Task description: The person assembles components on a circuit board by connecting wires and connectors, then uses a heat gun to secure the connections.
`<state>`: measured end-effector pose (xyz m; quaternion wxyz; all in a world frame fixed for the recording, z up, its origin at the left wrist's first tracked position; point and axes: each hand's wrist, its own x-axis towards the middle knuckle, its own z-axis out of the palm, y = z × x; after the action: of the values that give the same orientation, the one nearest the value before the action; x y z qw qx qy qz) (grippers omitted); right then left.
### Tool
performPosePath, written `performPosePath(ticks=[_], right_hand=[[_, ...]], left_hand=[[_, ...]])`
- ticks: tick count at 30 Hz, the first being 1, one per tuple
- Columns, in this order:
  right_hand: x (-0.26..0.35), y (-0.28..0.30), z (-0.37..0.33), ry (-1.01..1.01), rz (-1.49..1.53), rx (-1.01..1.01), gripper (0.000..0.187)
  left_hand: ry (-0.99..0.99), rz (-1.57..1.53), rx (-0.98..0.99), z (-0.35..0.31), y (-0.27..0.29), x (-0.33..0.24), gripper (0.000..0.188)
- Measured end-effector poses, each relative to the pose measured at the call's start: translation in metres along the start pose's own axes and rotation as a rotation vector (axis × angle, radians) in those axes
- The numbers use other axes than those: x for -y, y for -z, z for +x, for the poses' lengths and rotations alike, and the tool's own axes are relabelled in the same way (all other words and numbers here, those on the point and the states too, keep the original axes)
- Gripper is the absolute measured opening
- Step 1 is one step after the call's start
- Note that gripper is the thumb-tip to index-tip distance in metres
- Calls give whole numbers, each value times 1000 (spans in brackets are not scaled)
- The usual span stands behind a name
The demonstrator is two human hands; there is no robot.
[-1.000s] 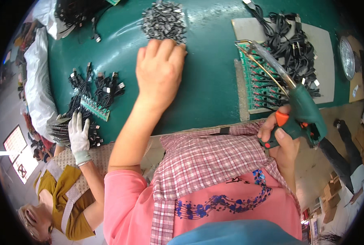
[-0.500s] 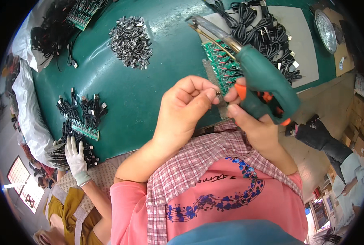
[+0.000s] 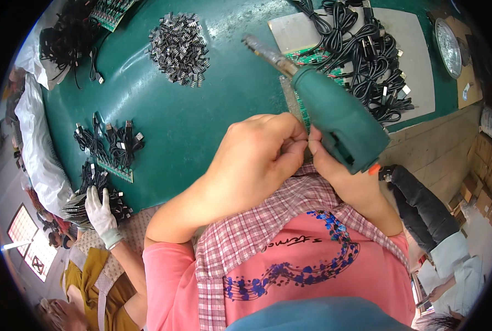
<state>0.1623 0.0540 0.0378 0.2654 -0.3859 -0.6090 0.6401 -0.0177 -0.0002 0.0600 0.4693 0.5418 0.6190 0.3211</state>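
A green soldering gun with a grey metal tip sits in my right hand, its tip toward the far left. The thumb and a finger of that hand also come together near the left fingertips. My left hand is closed in a pinch beside them. Whatever lies between the left fingertips is too small and hidden to make out. Under and behind the gun is a green circuit board, with black cables beyond it. The gun covers much of the board.
A heap of small black-and-silver parts lies on the green table. Cables fixed to another board lie at the left, near a co-worker's gloved hand. A round metal dish stands far right, and a person's dark-clothed legs show below.
The soldering gun has turned and its tip has moved left and down. My left hand has rolled over, bringing its fingertips closer to those of my right hand.
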Motion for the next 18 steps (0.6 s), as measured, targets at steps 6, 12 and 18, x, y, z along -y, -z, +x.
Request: performPosePath(ticks=[6,12,18], right_hand=[[14,2,-7,-213,185,-113,34],[5,42,-37,-206,-63,49,25],[-7,46,-41,-71,-474,252,14]], left_hand=[[400,-497,-71,19,10,9,6],[430,-463,-250,57,7,24,17],[473,-403,-258,60,8,27,18]])
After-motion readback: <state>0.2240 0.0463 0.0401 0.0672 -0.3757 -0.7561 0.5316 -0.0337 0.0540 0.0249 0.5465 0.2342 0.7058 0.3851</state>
